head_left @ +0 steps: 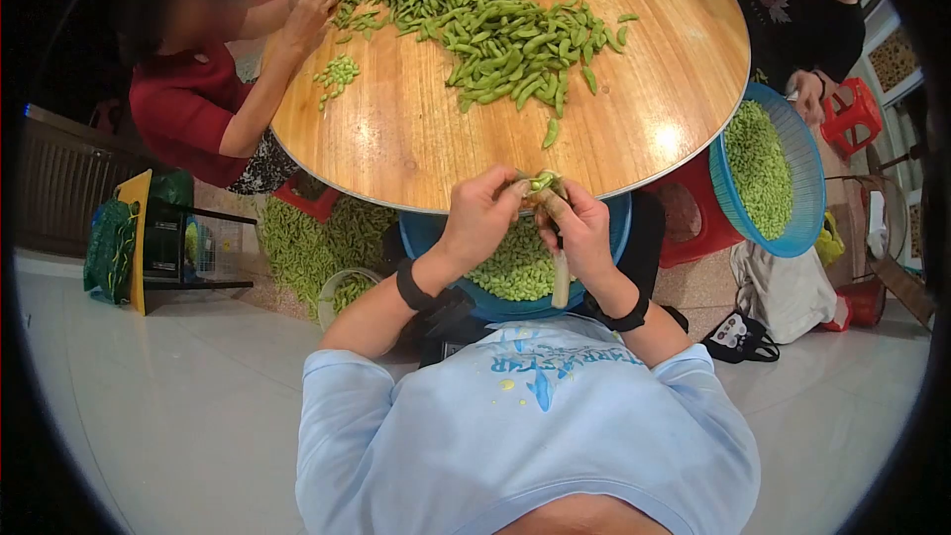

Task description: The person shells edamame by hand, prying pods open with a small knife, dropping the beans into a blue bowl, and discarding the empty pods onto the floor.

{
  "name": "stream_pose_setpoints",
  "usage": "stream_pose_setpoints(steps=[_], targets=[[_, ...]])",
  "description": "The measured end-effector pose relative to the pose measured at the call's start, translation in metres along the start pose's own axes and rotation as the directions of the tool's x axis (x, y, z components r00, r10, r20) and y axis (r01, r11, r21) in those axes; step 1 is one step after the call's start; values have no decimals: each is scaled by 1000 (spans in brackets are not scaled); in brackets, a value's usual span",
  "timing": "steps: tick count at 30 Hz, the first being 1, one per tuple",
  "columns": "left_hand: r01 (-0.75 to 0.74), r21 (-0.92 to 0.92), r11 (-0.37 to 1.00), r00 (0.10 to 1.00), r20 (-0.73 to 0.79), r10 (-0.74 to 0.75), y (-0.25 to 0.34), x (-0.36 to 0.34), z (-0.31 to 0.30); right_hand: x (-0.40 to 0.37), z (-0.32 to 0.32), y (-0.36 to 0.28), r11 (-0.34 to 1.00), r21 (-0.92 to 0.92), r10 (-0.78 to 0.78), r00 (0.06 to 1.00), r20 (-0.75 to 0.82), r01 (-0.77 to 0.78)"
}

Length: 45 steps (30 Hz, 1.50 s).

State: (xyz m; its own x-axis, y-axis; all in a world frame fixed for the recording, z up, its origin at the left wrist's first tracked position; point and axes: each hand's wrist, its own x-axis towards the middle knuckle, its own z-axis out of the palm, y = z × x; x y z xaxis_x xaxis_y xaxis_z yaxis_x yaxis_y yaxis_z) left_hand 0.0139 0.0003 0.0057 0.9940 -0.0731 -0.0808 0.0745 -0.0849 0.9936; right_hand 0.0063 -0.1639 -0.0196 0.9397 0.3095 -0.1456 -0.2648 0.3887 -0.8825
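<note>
Both hands meet at the table's near edge, above a blue basin [622, 228] of shelled green beans [520, 263]. Between the fingertips is a green bean pod [542, 181], which my left hand [483, 210] pinches from the left. My right hand [575, 223] grips its other side, and a pale, slim handle-like object [561, 280] sticks down from this hand; its upper part is hidden by the fingers. One loose pod [551, 133] lies on the wooden table [396, 129] just beyond, in front of a large heap of pods [495, 25].
At the left, a person in red [188, 99] works at the table beside a small pile of beans [339, 72]. Another person in black [807, 15] sits at the right, near a blue basket of beans [761, 173]. Red stools [693, 213] and floor pods [297, 248] surround the table.
</note>
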Motion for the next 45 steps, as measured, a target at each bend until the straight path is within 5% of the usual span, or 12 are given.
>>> stream_pose_setpoints(steps=[4, 9, 17, 21, 24, 26, 29, 31, 37, 39, 42, 45], targets=[[-268, 323, 907, 961, 23, 276, 8, -12, 5, 7, 5, 1, 883, -389, -324, 941, -95, 265], [-457, 499, 736, 879, 125, 461, 12, -22, 6, 9, 1, -2, 444, -751, -585, 793, 170, 489], [-415, 547, 727, 909, 211, 360, 33, -47, -18, 0, -6, 4, 463, -720, -468, 833, 297, 517], [-259, 936, 238, 966, 248, 79, 52, -56, -64, -15, -19, -1, 344, -709, -391, 780, 488, 616], [-334, 930, 156, 928, 295, 229, 54, -28, -52, -10, -20, 0, 312, -698, -478, 741, 472, 645], [-435, 812, 389, 891, 324, 319, 43, 8, -34, -11, -20, 0, 316, -696, -499, 737, 456, 644], [-473, 795, 380, 853, 306, 422, 30, 54, 4, -12, -23, -2, 675, -601, -394, 898, 195, 427], [-445, 816, 370, 863, 279, 421, 18, 77, 20, -14, -27, -15, 961, -271, -55, 998, 7, 54], [-465, 722, 512, 875, 288, 389, 5, 79, 26, -7, -34, -24, 994, 95, -43, 996, -74, 50], [-227, 402, 887, 962, 235, 140, 19, 60, 23, -7, -30, -25, 975, 221, 2, 996, -88, 18], [-48, -49, 998, 966, 253, 59, 16, 42, 20, -8, -29, -24, 951, 303, 30, 996, 90, -56], [99, -90, 991, 959, 276, -71, 18, 31, 12, -8, -24, -22, 942, 325, 39, 989, 143, -84]])
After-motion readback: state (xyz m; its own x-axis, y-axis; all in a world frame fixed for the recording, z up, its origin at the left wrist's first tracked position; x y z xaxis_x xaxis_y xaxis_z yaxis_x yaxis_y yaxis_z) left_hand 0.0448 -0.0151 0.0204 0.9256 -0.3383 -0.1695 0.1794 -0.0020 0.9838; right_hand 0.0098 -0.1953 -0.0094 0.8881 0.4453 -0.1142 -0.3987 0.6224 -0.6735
